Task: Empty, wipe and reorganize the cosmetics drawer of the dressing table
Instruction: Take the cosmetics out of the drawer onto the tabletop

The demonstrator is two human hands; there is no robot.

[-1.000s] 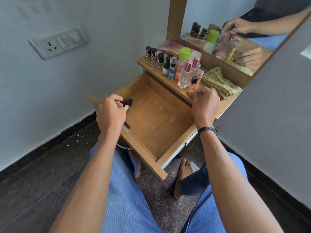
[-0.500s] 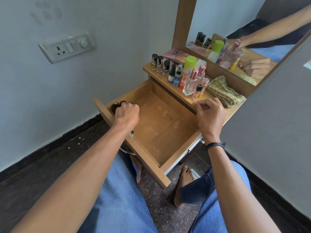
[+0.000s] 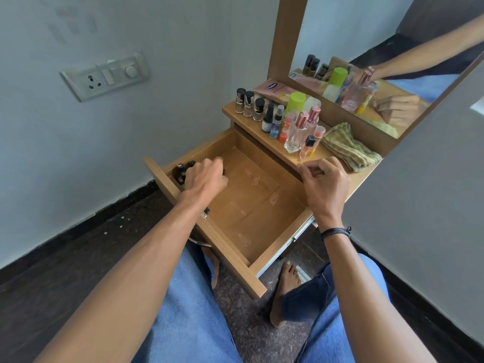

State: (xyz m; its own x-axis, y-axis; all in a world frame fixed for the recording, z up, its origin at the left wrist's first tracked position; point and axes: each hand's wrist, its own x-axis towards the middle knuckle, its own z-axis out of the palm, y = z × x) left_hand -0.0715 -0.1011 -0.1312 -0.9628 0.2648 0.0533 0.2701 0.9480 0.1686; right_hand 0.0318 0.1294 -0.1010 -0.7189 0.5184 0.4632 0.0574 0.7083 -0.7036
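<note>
left hand (image 3: 207, 176) is inside the open drawer (image 3: 220, 239), fingers curled down over small dark tubes (image 3: 182, 171) just beneath it; whether it grips one cannot be told. right hand (image 3: 326, 184) rests fisted, empty, on the tabletop (image 3: 251, 121) edge, bottles (image 3: 293, 132) just beyond.

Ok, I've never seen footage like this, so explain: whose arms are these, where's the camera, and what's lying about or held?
No machine here: a person wears a camera on the head, looking down at their own hands. The left hand reaches into the open drawer, at its left front corner, over small dark items; whether it grips one is hidden. The right hand rests on the table edge, fingers curled, holding nothing visible. On the table stand bottles beside a folded cloth, below a mirror.
</note>
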